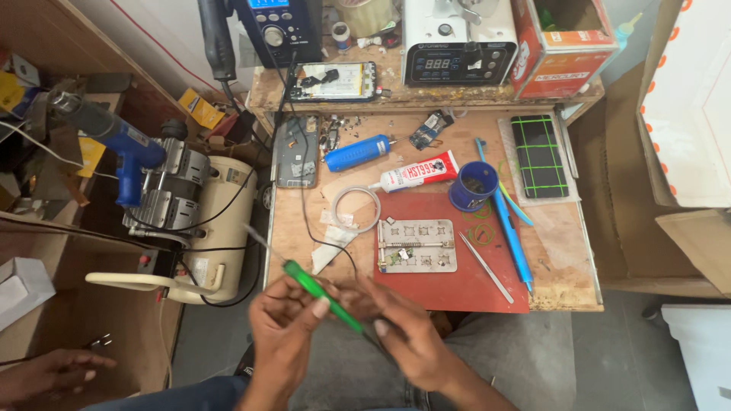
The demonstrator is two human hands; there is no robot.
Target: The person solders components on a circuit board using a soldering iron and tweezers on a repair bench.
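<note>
Both my hands meet low in the view, in front of the small wooden workbench point(548, 274). My left hand point(283, 329) grips a green-handled screwdriver point(324, 297), whose thin metal shaft points up and left. My right hand point(407, 335) closes on the lower end of the same tool, fingers blurred. On the red mat point(472, 285) just beyond lies a grey metal holding jig point(416, 246).
The bench carries a white glue tube point(415, 173), a blue canister point(358, 152), a blue cup point(474, 185), tweezers point(486, 266), a blue stick tool point(512, 236) and phones point(539, 156). A compressor point(217, 221) stands left. Another person's hand point(49, 373) rests bottom left.
</note>
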